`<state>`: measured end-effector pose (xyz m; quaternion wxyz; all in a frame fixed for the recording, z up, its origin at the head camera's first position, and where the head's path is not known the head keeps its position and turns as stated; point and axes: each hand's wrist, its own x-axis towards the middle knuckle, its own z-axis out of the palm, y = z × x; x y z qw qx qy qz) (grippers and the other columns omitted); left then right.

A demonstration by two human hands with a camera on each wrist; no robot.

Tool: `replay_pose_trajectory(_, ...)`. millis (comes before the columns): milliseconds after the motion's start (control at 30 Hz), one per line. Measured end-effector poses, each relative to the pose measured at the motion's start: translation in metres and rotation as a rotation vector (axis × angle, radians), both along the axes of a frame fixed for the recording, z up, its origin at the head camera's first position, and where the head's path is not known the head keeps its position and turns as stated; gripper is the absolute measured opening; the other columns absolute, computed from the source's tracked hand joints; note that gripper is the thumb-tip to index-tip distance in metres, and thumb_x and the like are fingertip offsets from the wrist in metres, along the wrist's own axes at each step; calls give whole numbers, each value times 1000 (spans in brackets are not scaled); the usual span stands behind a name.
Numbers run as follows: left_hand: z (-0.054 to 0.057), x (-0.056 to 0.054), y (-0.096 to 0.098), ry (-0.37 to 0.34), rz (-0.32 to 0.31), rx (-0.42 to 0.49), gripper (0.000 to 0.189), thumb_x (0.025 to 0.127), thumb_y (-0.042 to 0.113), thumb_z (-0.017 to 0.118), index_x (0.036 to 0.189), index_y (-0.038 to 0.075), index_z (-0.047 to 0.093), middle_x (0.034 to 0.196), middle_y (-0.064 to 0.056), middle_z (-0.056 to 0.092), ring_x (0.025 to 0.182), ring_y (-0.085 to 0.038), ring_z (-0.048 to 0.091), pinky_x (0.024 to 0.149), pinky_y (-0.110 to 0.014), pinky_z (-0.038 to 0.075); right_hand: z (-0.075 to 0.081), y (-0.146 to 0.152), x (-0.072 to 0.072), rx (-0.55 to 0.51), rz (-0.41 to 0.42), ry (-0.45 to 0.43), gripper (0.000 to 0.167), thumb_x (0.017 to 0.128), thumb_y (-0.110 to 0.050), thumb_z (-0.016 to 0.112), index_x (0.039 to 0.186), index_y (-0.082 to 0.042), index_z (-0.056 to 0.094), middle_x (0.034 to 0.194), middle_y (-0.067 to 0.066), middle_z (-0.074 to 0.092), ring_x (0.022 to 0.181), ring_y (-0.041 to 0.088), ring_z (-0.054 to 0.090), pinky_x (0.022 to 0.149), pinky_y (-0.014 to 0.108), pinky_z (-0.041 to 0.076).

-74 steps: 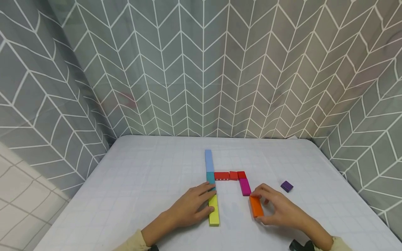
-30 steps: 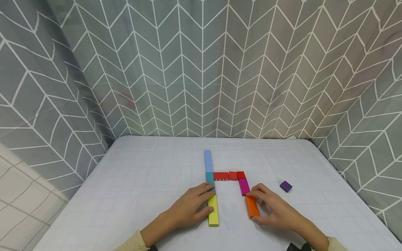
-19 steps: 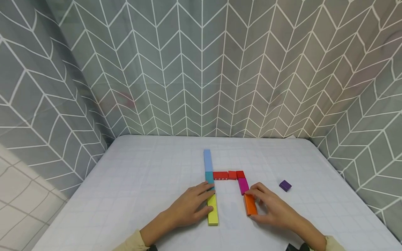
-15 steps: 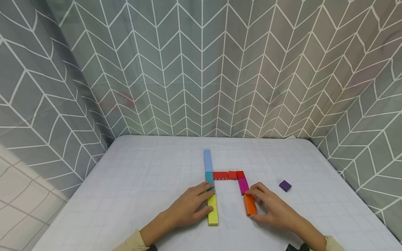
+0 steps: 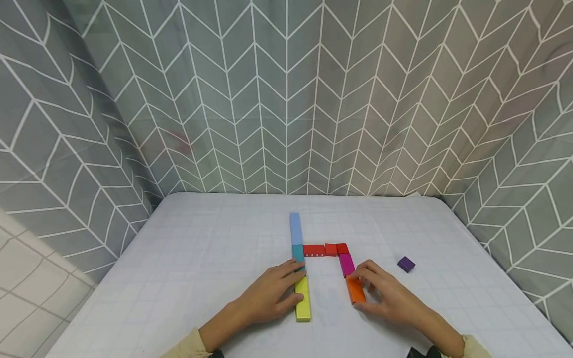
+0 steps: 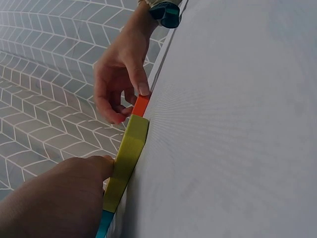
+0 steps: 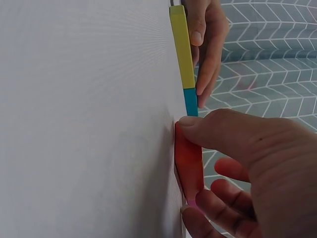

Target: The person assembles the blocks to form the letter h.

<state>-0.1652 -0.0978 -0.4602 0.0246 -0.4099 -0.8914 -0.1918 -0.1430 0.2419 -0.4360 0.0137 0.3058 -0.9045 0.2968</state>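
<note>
In the head view my right hand (image 5: pixel 386 292) pinches the ends of an orange block (image 5: pixel 355 290) between thumb and fingers. The block's far end sits right at the near end of a magenta block (image 5: pixel 346 265). My left hand (image 5: pixel 274 292) rests against the yellow block (image 5: pixel 303 309) and the teal block (image 5: pixel 298 251), fingers extended over their left side. Beyond these, a light blue block (image 5: pixel 296 228) continues the line. Red blocks (image 5: pixel 314 250) run right from the teal one to the magenta one. In the right wrist view, the thumb presses the orange block's (image 7: pixel 189 158) near end.
A dark purple block (image 5: pixel 406 264) lies apart, to the right of my right hand. All the blocks lie on a white cloth-covered table (image 5: pixel 215 233). Patterned grey curtains (image 5: pixel 268 99) hang behind and at the sides.
My right hand has slid the orange block left and slightly away from me, so its far end now meets the magenta block. The left hand has stayed in place.
</note>
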Motion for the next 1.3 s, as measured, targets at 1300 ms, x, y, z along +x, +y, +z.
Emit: replay_pose_trajectory(1300,-1,0,0,-2,0,1,58,108,47,52,156,15,50,163,0,40,152,-21,30,115,-49,38,16,64,-17,124,-332,307,42,82,-6,83,119,-1,65,122,15,57,110,36,55,83,59,55)
